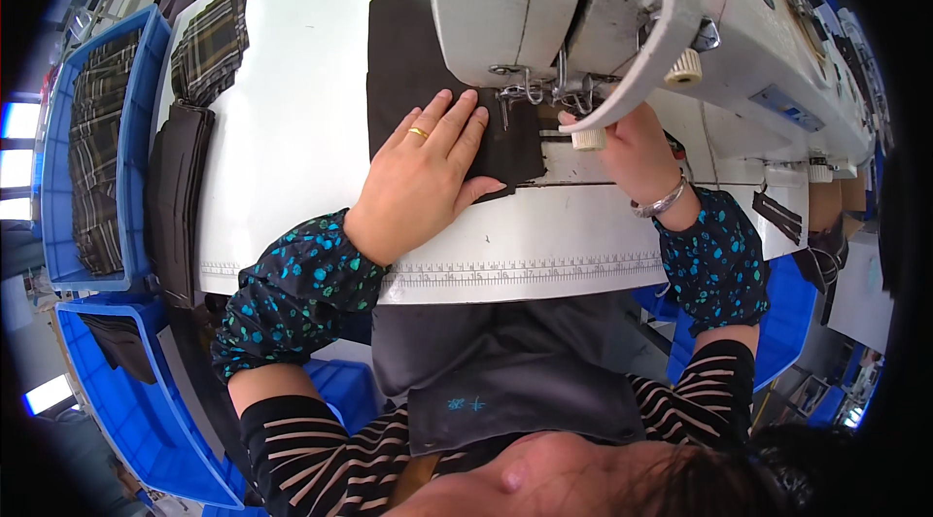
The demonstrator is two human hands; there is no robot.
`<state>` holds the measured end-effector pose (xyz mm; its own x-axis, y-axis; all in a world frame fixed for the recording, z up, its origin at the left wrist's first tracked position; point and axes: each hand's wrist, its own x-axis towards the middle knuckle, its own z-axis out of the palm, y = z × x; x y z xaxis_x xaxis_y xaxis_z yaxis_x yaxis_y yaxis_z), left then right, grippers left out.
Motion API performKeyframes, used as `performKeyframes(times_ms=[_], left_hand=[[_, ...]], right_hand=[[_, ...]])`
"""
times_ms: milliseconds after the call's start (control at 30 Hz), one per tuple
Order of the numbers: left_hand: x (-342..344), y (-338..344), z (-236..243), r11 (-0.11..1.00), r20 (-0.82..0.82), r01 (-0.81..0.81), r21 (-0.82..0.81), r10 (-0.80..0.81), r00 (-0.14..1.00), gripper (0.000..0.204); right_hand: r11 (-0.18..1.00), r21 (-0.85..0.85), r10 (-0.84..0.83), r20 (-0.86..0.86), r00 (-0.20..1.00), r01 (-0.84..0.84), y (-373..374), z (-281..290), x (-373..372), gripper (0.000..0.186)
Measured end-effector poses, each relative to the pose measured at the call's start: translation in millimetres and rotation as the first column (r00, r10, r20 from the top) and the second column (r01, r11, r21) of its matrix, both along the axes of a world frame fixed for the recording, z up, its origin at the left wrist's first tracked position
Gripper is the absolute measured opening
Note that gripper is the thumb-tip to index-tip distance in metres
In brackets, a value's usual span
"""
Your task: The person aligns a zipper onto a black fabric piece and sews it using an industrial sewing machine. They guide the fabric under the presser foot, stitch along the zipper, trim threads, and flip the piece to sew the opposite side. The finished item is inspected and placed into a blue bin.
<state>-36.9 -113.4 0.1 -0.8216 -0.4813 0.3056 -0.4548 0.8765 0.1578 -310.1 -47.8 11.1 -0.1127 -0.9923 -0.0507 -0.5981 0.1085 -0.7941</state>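
My left hand (418, 167) lies flat, fingers stretched, on a dark brown fabric piece (397, 51) on the sewing machine's white table. Its fingertips are just left of the needle and presser foot (504, 109), which stand over the fabric. My right hand (637, 153) is to the right of the needle, its fingers curled in and partly hidden behind the machine's curved white bar (671, 21). What they hold, if anything, is hidden. The sewing machine (505, 2) fills the upper right.
Plaid fabric pieces (211, 43) and a stack of dark fabric (178, 196) lie at the table's left. Beside them stand a blue bin (56, 157) of plaid pieces and a lower blue bin (146, 430). A ruler strip (525, 274) runs along the front edge. Dark strips (778, 216) lie at right.
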Motion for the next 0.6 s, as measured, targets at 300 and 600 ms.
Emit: performKeyframes(times_ms=[300,600], left_hand=[[0.9,4.7,-0.4,0.998,-0.002,0.055,0.018,-0.055,0.998,0.063],[-2.4,-8.2,-2.0,0.998,-0.056,0.065,0.003,-0.064,0.996,0.056]], right_hand=[[0.989,0.142,-0.040,0.485,0.874,-0.033,-11.4,0.8,1.4,0.023],[0.909,-0.387,0.032,-0.310,0.950,-0.157,-1.8,-12.0,-2.1,0.020]])
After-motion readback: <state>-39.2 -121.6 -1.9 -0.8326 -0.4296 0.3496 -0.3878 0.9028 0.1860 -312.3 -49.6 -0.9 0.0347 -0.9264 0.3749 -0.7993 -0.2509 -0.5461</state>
